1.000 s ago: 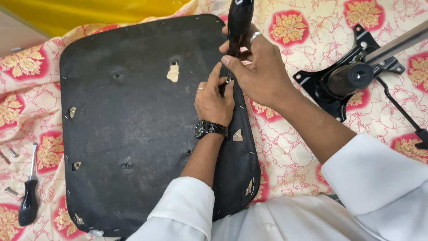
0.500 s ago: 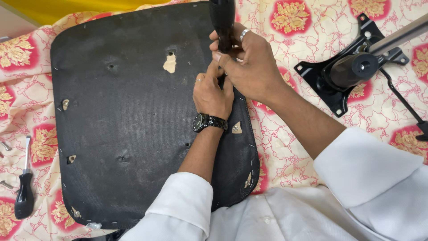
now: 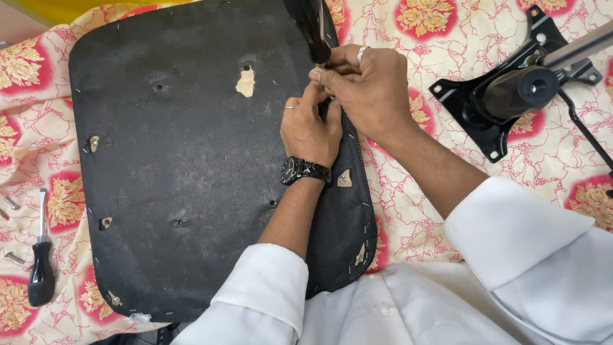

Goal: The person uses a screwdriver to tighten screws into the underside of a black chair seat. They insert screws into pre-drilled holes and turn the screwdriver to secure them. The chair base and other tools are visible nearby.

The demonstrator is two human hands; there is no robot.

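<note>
Head view, work piece: a black fabric-covered chair seat base (image 3: pixel 191 160), underside up, lies on a pink and red floral cloth (image 3: pixel 408 204). Its stapled fabric is torn in several small spots, showing pale wood.
Head view, part in hand: a black curved plastic armrest bracket (image 3: pixel 313 25) stands at the seat's far right edge, rising out of frame.
Left hand: my left hand (image 3: pixel 310 131), with a dark wristwatch (image 3: pixel 305 171), lies on the seat; fingers bunched and pressed at the bracket's foot. What they pinch, I cannot tell.
Right hand: my right hand (image 3: pixel 367 86) is curled shut around the bracket's lower end, touching the left hand's fingertips.
Progress, judged: the bracket is seated against the seat edge but I see no fastener driven; the mounting holes elsewhere on the seat are open.
Left to do, judged: fixing the black metal seat mechanism plate (image 3: pixel 511 96), lying apart on the right.
Tools: a black-handled screwdriver (image 3: pixel 41 268) lies untouched far left, beside loose screws (image 3: pixel 11 204).
</note>
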